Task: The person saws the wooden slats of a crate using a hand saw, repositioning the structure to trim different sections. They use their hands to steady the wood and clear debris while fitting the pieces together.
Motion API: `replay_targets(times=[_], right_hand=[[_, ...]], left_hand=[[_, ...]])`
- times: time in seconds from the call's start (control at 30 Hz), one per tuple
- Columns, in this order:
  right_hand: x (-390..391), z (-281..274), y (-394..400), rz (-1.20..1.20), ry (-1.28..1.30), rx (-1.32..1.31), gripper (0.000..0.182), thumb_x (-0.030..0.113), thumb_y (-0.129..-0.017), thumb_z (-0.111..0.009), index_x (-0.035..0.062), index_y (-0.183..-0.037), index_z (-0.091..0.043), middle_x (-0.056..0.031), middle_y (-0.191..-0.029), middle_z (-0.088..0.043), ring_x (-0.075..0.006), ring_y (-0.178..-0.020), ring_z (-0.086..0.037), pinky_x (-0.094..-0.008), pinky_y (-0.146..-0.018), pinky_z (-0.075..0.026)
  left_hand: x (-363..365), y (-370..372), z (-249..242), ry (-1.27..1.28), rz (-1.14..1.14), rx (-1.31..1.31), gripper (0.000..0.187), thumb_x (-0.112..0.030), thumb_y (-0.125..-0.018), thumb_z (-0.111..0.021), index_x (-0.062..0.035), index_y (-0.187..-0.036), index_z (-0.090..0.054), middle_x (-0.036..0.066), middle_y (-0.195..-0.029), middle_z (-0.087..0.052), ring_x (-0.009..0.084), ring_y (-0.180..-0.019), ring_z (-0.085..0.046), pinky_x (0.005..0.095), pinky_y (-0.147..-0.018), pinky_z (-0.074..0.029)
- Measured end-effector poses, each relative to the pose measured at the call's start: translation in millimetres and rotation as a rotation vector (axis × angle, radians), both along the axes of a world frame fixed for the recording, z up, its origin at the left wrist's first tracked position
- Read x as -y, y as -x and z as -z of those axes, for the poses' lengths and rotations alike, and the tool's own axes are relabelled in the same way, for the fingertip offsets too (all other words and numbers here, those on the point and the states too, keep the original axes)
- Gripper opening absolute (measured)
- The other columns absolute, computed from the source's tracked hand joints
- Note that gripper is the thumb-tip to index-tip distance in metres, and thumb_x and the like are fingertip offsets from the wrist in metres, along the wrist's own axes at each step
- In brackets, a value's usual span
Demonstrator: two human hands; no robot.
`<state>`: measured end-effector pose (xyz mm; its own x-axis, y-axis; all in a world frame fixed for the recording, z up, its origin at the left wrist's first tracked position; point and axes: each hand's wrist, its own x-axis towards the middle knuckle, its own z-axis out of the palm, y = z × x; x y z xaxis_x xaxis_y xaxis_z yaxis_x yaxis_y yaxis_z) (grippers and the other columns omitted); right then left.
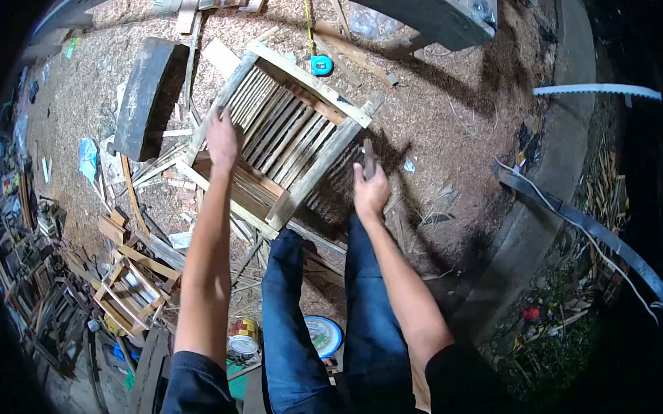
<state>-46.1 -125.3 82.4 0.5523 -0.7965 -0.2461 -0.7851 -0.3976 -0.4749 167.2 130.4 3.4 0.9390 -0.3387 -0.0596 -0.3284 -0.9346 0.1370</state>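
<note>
A slatted wooden crate point(323, 167) lies tilted on the ground in front of my knees, with rows of thin slats inside its square frame. My left hand point(223, 141) is at the crate's left rail, fingers curled on the wood. To the right of the crate, my right hand point(372, 191) is closed around a short dark hand tool point(368, 158); its exact kind is hard to make out. The tool points away from me and appears apart from the crate. A teal tape measure point(321, 65) sits beyond the crate, its yellow tape pulled out.
A thick dark timber block point(149, 100) lies left of the crate. Overhead at the top is a heavy wooden beam point(427, 14). Right, there are a saw blade point(597, 90) and a curved strip point(595, 230). A smaller wooden frame point(134, 294) and a can point(243, 336) are lower left.
</note>
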Motion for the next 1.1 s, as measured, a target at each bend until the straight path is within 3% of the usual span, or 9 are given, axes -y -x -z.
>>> replay_targets(times=[0.03, 0.13, 0.2, 0.3, 0.33, 0.53, 0.7, 0.77, 1.1], right_hand=[[14.0, -13.2, 6.2, -0.056, 0.054, -0.009, 0.036, 0.037, -0.083, -0.07, 0.0015, -0.082, -0.062, -0.0228, -0.07, -0.063, -0.0424, -0.066, -0.063, -0.0488, -0.061, -0.048], [53.9, -40.5, 21.3, -0.072, 0.113, 0.011, 0.032, 0.033, -0.084, -0.067, 0.0021, -0.081, -0.064, -0.0217, -0.066, -0.062, -0.0412, -0.063, -0.062, -0.0458, -0.059, -0.048], [74.1, -81.0, 16.3, -0.086, -0.017, 0.134, 0.032, 0.032, -0.086, -0.066, 0.0006, -0.08, -0.062, -0.0186, -0.061, -0.06, -0.035, -0.056, -0.061, -0.0415, -0.055, -0.046], [99.1, -117.3, 8.9, -0.184, -0.197, 0.291, 0.031, 0.027, -0.089, -0.066, -0.0019, -0.078, -0.062, -0.0093, -0.054, -0.054, -0.0166, -0.049, -0.054, -0.0359, -0.05, -0.042], [109.5, -116.2, 7.8, -0.262, -0.236, 0.28, 0.03, 0.027, -0.088, -0.066, -0.0017, -0.08, -0.062, -0.0082, -0.054, -0.052, -0.0151, -0.049, -0.052, -0.0352, -0.05, -0.042], [145.1, -133.1, -7.2, -0.509, -0.289, 0.195, 0.027, 0.026, -0.087, -0.066, -0.0014, -0.084, -0.064, -0.0113, -0.058, -0.055, -0.0187, -0.051, -0.054, -0.0352, -0.052, -0.043], [162.4, -139.9, -6.5, -0.618, -0.361, 0.107, 0.026, 0.024, -0.087, -0.066, -0.002, -0.085, -0.064, -0.011, -0.059, -0.055, -0.0183, -0.052, -0.054, -0.0346, -0.053, -0.044], [164.7, -154.4, -6.5, -0.526, -0.461, 0.065, 0.025, 0.022, -0.087, -0.065, -0.0022, -0.083, -0.063, -0.0115, -0.058, -0.055, -0.0177, -0.051, -0.054, -0.0343, -0.053, -0.044], [161.7, -168.5, -16.3, -0.554, -0.393, -0.002, 0.018, 0.014, -0.086, -0.064, -0.0027, -0.079, -0.062, -0.0154, -0.057, -0.055, -0.0211, -0.052, -0.06, -0.0363, -0.051, -0.043]], left_hand=[[20.7, 15.8, -23.8, 0.091, -0.05, -0.025, 0.049, -0.005, -0.08, -0.065, 0.0026, -0.126, -0.049, 0.027, -0.132, -0.047, 0.035, -0.108, -0.059, 0.0443, -0.091, -0.053], [70.4, 51.2, -52.5, 0.272, -0.15, -0.18, 0.039, -0.011, -0.082, -0.063, -0.0045, -0.12, -0.057, 0.023, -0.121, -0.056, 0.0334, -0.106, -0.059, 0.0432, -0.096, -0.049], [99.3, 72.6, -43.2, 0.339, -0.177, -0.102, 0.037, -0.022, -0.086, -0.061, -0.0051, -0.118, -0.057, 0.017, -0.114, -0.058, 0.031, -0.111, -0.054, 0.0425, -0.092, -0.045], [143.4, 96.0, -22.3, 0.306, -0.365, -0.133, 0.037, -0.032, -0.09, -0.056, -0.0051, -0.115, -0.059, 0.016, -0.112, -0.058, 0.0307, -0.108, -0.053, 0.0421, -0.089, -0.043], [154.5, 104.1, -17.1, 0.295, -0.406, -0.115, 0.038, -0.035, -0.091, -0.055, -0.0048, -0.113, -0.06, 0.016, -0.112, -0.058, 0.0306, -0.108, -0.052, 0.042, -0.09, -0.043], [191.2, 133.5, 0.4, 0.123, -0.895, -0.079, 0.045, -0.042, -0.091, -0.05, -0.0036, -0.106, -0.066, 0.016, -0.111, -0.064, 0.0303, -0.112, -0.052, 0.0417, -0.097, -0.035], [192.2, 127.2, -8.5, 0.211, -0.859, -0.027, 0.041, -0.041, -0.089, -0.051, -0.0051, -0.098, -0.069, 0.014, -0.107, -0.066, 0.0305, -0.107, -0.055, 0.0426, -0.095, -0.037], [192.4, 127.3, -9.0, 0.213, -0.877, -0.009, 0.04, -0.041, -0.089, -0.052, -0.0056, -0.096, -0.069, 0.014, -0.106, -0.066, 0.0303, -0.107, -0.055, 0.0426, -0.095, -0.037], [198.2, 121.2, -11.8, 0.308, -0.832, 0.036, 0.032, -0.036, -0.085, -0.057, -0.0064, -0.086, -0.071, 0.015, -0.091, -0.068, 0.0314, -0.087, -0.061, 0.039, -0.084, -0.046]])
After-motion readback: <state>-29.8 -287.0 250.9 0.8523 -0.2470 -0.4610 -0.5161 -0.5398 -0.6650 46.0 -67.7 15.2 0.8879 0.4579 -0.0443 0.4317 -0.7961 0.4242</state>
